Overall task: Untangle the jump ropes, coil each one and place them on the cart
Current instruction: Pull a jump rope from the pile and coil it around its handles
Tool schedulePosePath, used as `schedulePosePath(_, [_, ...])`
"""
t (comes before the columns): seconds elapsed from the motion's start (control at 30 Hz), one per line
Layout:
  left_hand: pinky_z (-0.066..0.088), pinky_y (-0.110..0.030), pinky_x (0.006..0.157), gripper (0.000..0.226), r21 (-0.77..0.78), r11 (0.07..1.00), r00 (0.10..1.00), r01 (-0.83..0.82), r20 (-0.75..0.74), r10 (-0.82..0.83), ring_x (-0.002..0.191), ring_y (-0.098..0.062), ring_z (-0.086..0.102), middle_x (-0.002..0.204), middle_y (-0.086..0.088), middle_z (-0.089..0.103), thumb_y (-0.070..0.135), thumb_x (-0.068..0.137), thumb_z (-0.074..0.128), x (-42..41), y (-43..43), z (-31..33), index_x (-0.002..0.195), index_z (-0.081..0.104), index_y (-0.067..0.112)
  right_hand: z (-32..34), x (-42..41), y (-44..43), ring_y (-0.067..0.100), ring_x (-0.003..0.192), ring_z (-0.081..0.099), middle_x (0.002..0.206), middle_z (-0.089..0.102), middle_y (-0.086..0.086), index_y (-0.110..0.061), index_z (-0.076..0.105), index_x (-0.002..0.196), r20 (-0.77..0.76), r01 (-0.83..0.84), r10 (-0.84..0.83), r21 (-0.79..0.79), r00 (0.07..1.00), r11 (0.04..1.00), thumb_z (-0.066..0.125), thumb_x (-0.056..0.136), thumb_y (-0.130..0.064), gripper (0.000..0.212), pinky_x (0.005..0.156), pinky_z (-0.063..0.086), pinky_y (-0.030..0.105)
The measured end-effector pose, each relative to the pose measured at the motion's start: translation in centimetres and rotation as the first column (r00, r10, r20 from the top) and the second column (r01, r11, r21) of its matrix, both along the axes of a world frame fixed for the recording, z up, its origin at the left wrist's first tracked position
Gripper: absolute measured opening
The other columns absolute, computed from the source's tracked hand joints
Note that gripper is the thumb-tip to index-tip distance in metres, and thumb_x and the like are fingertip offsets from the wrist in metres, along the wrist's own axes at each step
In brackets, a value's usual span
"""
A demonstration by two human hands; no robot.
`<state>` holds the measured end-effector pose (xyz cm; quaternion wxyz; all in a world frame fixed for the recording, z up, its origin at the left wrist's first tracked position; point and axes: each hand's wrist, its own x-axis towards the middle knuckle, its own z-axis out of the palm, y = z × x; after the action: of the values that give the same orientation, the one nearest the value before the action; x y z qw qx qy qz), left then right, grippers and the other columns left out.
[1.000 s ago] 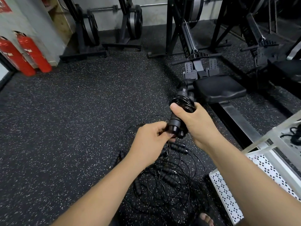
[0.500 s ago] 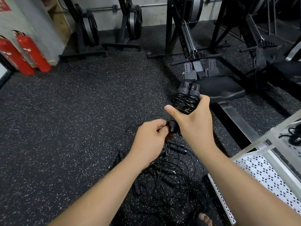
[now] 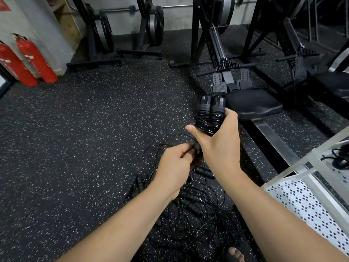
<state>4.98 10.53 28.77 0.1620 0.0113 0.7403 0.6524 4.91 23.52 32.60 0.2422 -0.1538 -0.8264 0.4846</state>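
Head view: black rowing-machine seat (image 3: pixel 253 105) behind, white perforated cart (image 3: pixel 302 201) at right, tangled black ropes (image 3: pixel 192 207) below. Right hand (image 3: pixel 221 148) grips coiled black jump rope (image 3: pixel 208 122) upright, handles (image 3: pixel 213 105) up; left hand (image 3: pixel 174 171) pinches lower end.

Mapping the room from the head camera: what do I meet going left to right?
Fire extinguishers → left hand → coiled jump rope → rowing machine seat → cart.

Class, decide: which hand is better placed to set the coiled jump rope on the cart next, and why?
Likely right. The right hand grips the coiled jump rope, and the cart stands on that side. The left hand only pinches its lower end.
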Motion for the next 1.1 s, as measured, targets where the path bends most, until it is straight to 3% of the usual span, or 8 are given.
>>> schedulePosePath(0.17, [0.049, -0.058, 0.116, 0.030, 0.143, 0.989, 0.993, -0.027, 0.114, 0.010, 0.103, -0.025, 0.075, 0.113, -0.010, 0.082, 0.009, 0.112, 0.053, 0.2, 0.2, 0.0, 0.117, 0.081, 0.017, 0.2, 0.0, 0.2, 0.007, 0.106, 0.060, 0.125, 0.057, -0.012, -0.030, 0.047, 0.132, -0.010, 0.005, -0.005, -0.007, 1.000, 1.000, 0.094, 0.073, -0.061, 0.081, 0.088, 0.053, 0.039])
schedulePosePath(0.27, [0.051, -0.052, 0.114, 0.030, 0.158, 0.987, 0.999, -0.027, 0.049, 0.020, 0.112, -0.027, 0.076, 0.113, -0.005, 0.082, 0.011, 0.113, 0.053, 0.5, 0.2, 0.3, 0.121, 0.081, 0.019, 0.4, 0.0, 0.1, 0.008, 0.105, 0.062, 0.123, 0.059, -0.011, -0.027, 0.047, 0.133, -0.025, 0.025, -0.025, -0.014, 0.999, 1.000, 0.094, 0.073, -0.062, 0.083, 0.087, 0.054, 0.041])
schedulePosePath(0.4, [0.056, -0.034, 0.093, 0.031, 0.074, 0.997, 0.996, 0.000, -0.087, 0.007, 0.100, -0.013, 0.077, 0.106, 0.005, 0.083, 0.010, 0.111, 0.056, 0.4, -0.2, 1.3, 0.116, 0.080, 0.029, 0.5, -0.1, 0.1, 0.005, 0.101, 0.063, 0.119, 0.060, -0.013, -0.026, 0.048, 0.131, -0.049, 0.029, -0.031, -0.037, 0.998, 0.999, 0.096, 0.072, -0.060, 0.083, 0.086, 0.055, 0.041])
schedulePosePath(0.5, [0.053, -0.024, 0.080, 0.028, -0.005, 1.000, 0.990, 0.009, -0.142, -0.010, 0.090, -0.006, 0.077, 0.099, 0.009, 0.083, 0.011, 0.110, 0.058, 0.5, -0.1, 1.6, 0.115, 0.080, 0.029, 0.4, 0.0, 0.0, -0.002, 0.099, 0.062, 0.118, 0.059, -0.015, -0.028, 0.047, 0.129, -0.042, 0.007, -0.009, -0.041, 0.999, 0.999, 0.097, 0.071, -0.057, 0.081, 0.081, 0.053, 0.032])
schedulePosePath(0.7, [0.049, -0.029, 0.073, 0.027, 0.088, 0.996, 0.999, -0.036, 0.031, 0.033, 0.075, -0.010, 0.070, 0.094, -0.005, 0.083, 0.006, 0.108, 0.060, -0.2, -1.2, 1.8, 0.129, 0.073, 0.017, -0.1, -0.7, 1.3, -0.011, 0.097, 0.063, 0.113, 0.067, -0.018, -0.032, 0.045, 0.127, 0.079, -0.173, 0.178, -0.062, 0.981, 0.983, 0.091, 0.081, -0.052, 0.068, 0.073, 0.046, 0.011])
schedulePosePath(0.8, [0.050, -0.030, 0.074, 0.037, 0.130, 0.990, 0.989, -0.047, 0.144, 0.028, 0.076, -0.013, 0.071, 0.094, -0.011, 0.083, 0.003, 0.106, 0.061, -1.1, -2.1, 2.3, 0.142, 0.059, 0.015, -0.2, -0.8, 3.0, -0.014, 0.096, 0.064, 0.111, 0.070, -0.020, -0.029, 0.048, 0.127, 0.154, -0.256, 0.267, -0.087, 0.951, 0.963, 0.087, 0.088, -0.049, 0.058, 0.076, 0.047, 0.017])
schedulePosePath(0.93, [0.049, -0.029, 0.072, 0.033, 0.178, 0.984, 0.976, -0.021, 0.215, -0.018, 0.075, -0.014, 0.071, 0.095, -0.014, 0.082, 0.000, 0.105, 0.062, -1.0, -2.3, 2.6, 0.127, 0.058, 0.024, -0.4, -0.7, 3.5, -0.010, 0.097, 0.067, 0.111, 0.072, -0.019, -0.029, 0.048, 0.129, 0.152, -0.281, 0.288, -0.066, 0.945, 0.957, 0.091, 0.085, -0.044, 0.063, 0.080, 0.050, 0.017])
schedulePosePath(1.1, [0.047, -0.030, 0.068, 0.040, 0.146, 0.987, 0.976, -0.068, 0.217, 0.035, 0.071, -0.018, 0.067, 0.092, -0.018, 0.081, -0.001, 0.099, 0.062, -1.4, -2.6, 2.4, 0.131, 0.057, 0.024, -0.4, -0.8, 3.5, -0.011, 0.098, 0.066, 0.114, 0.072, -0.018, -0.029, 0.048, 0.128, 0.173, -0.307, 0.320, -0.098, 0.931, 0.947, 0.093, 0.082, -0.041, 0.065, 0.081, 0.049, 0.018])
